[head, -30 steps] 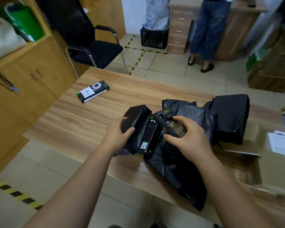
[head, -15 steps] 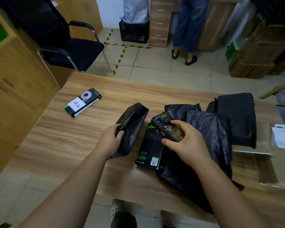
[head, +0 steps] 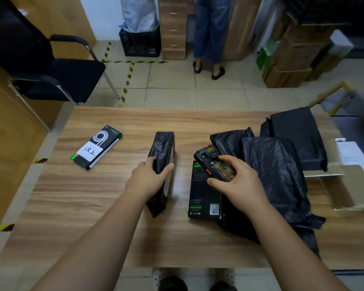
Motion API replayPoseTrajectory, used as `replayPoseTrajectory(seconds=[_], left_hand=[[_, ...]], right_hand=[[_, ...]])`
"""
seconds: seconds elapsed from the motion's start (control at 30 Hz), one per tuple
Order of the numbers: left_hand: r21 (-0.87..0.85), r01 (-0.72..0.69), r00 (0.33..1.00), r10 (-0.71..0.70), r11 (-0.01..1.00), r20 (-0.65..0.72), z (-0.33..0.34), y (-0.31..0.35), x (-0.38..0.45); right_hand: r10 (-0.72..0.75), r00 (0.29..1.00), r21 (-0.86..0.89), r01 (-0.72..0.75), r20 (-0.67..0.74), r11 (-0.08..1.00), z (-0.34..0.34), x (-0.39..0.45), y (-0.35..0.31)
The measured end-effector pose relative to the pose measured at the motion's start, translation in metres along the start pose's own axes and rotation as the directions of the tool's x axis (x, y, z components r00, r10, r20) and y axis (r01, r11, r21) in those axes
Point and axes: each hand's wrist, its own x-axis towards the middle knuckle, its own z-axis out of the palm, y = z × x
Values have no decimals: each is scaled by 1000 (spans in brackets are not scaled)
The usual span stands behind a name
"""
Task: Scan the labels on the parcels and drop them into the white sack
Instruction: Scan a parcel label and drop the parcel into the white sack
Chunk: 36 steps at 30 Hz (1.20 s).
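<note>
Wood-grain table: near edge bare, open room at left; left hand grips one narrow black-wrapped parcel standing on edge mid-table, right hand clenches a handheld scanner over one flat black box. Three more black-bagged parcels crowd the right side, one labelled box lies far left. Beyond: chair, standing person, white sack in a crate.

Parcel-handling office: wooden desk, office chair, stacked cardboard boxes, hazard-taped floor.

Just one head-worn wide-angle view, looking forward and steeply down, close over the wooden table, floor and standing person farther ahead.
</note>
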Motion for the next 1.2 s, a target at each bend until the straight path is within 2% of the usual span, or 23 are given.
replayPoseTrajectory(seconds=[0.1, 0.2, 0.3, 0.43, 0.6, 0.77, 0.87, 0.97, 1.2], left_hand=[[143, 37, 999, -35, 989, -16, 6, 9, -2], [173, 90, 995, -82, 981, -50, 8, 9, 2], [104, 110, 992, -104, 988, -66, 7, 3, 7], [-105, 106, 988, -117, 989, -104, 2, -5, 6], [-461, -72, 970, -45, 884, -239, -24, 22, -14], [-650, -253, 930, -6, 716, -368, -72, 66, -44], [-646, -354, 890, 32, 677, -454, -97, 86, -59], [-639, -415, 844, 11, 648, -536, -115, 99, -73], [-576, -462, 750, -49, 674, -659, -123, 97, -101]], right_hand=[[33, 999, -9, -33, -20, 999, 2, -8, 2], [55, 998, -12, -55, -24, 998, 3, -15, 4], [64, 998, -25, -65, -19, 998, 1, -18, 4], [38, 999, -18, -38, -25, 999, -11, -18, -1], [-70, 996, 41, 72, -47, 997, -41, -11, -17], [-224, 970, 81, 231, -93, 969, -86, 2, -54], [-320, 946, 80, 324, -59, 943, -109, 3, -76], [-379, 926, 37, 378, 10, 925, -126, -2, -93], [-408, 898, 36, 408, 167, 912, -133, -17, -110]])
